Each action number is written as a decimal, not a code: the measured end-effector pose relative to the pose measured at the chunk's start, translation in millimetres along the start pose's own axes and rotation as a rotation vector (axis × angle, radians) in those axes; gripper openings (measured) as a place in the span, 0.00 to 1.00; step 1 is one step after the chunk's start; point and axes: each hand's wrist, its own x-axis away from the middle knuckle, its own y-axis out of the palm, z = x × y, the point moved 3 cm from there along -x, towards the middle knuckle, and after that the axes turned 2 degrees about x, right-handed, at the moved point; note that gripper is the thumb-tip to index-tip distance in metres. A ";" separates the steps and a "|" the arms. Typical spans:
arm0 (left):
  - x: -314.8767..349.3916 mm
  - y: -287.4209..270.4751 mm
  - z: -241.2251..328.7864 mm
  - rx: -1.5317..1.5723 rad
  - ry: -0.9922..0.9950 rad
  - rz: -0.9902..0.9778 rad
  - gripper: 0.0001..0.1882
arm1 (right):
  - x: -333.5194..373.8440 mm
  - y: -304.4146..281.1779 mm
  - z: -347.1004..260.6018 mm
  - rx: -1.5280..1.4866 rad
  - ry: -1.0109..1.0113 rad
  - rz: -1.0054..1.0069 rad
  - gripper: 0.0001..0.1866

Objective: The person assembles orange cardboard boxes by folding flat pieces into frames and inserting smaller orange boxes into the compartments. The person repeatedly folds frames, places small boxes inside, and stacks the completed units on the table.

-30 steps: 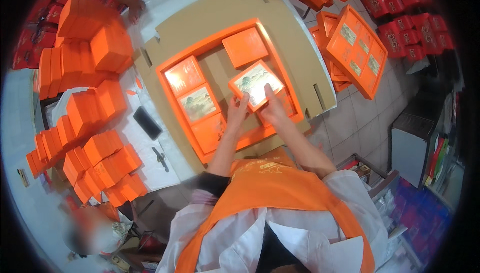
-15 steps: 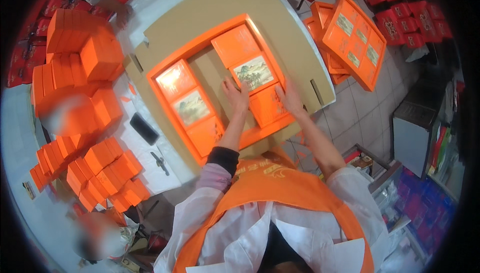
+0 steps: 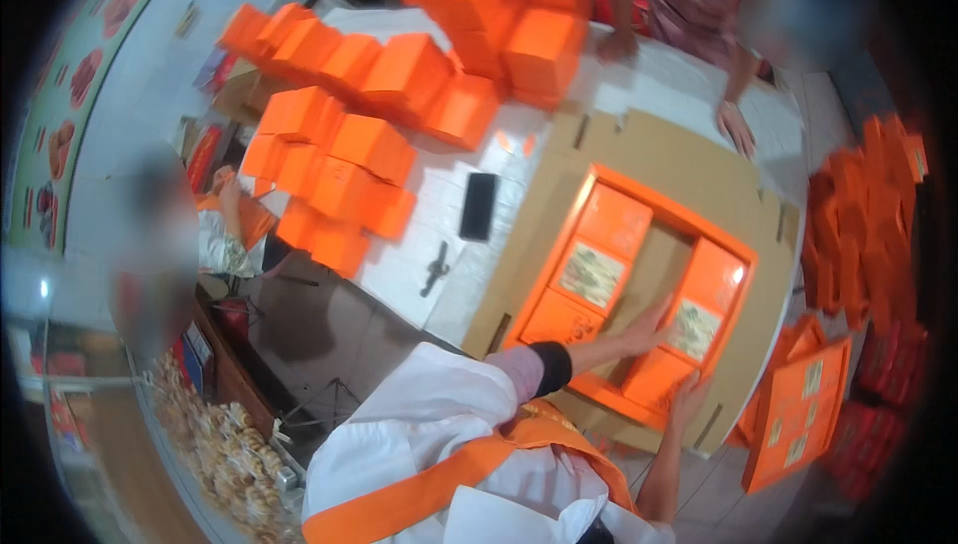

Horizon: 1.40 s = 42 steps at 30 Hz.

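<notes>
A shallow orange tray box [image 3: 679, 210] lies on a sheet of brown cardboard [image 3: 768, 230]. Two rows of small flat boxes fill its sides, with a bare strip between them. In the right row, a box with a landscape picture [image 3: 695, 330] sits between two plain orange ones. My left hand [image 3: 645, 332] reaches over the strip, fingers stretched out at this picture box's left edge. Beside the lower orange box [image 3: 657, 378], my right hand [image 3: 687, 401] rests at the tray's right rim, fingers extended. Neither hand lifts anything. The left row holds another picture box [image 3: 592, 274].
Stacks of orange boxes [image 3: 409, 75] cover the table's far left. A black phone [image 3: 479, 207] and a dark slim object [image 3: 435, 270] lie on the white cover. Across the table a person's hand [image 3: 736, 128] rests. More trays [image 3: 798, 414] lean at the right.
My view has swung to the left, so the tray appears farther right and lower. Both hands stay at the right row of boxes, with little visible change in their hold.
</notes>
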 end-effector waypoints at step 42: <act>4.4 -699.1 -6.1 -0.218 -0.244 0.885 0.36 | -82.8 241.0 -763.4 -1.289 0.332 -1.213 0.31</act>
